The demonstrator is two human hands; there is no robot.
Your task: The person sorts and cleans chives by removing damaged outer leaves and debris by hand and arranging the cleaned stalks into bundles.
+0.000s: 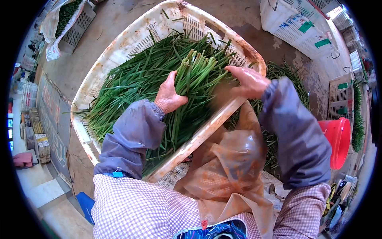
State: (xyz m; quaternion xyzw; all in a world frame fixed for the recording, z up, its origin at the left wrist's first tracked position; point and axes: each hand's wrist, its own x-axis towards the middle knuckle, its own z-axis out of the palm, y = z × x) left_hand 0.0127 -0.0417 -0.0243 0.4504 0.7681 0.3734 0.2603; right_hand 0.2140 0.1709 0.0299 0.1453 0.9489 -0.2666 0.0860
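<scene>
Long green leafy stalks [131, 75] fill much of a stained white plastic basket [89, 71]. Among them a bunch with pale cut ends [197, 65] points away from me. My left hand [170, 95] is at the left side of this bunch, thumb and fingers apart, its fingers partly hidden by the stalks. To the right of the bunch, over the basket's near right rim, is my right hand [248, 81], thumb stretched toward the bunch; its lower fingers are smeared by motion, and nothing shows in its grip.
More stalks lie on the floor [284, 77] right of the basket. A red bucket [336, 143] stands beyond my right arm. White crates [296, 30] stand at the upper right, another crate [77, 30] at the upper left. A brown plastic apron [230, 159] covers my lap.
</scene>
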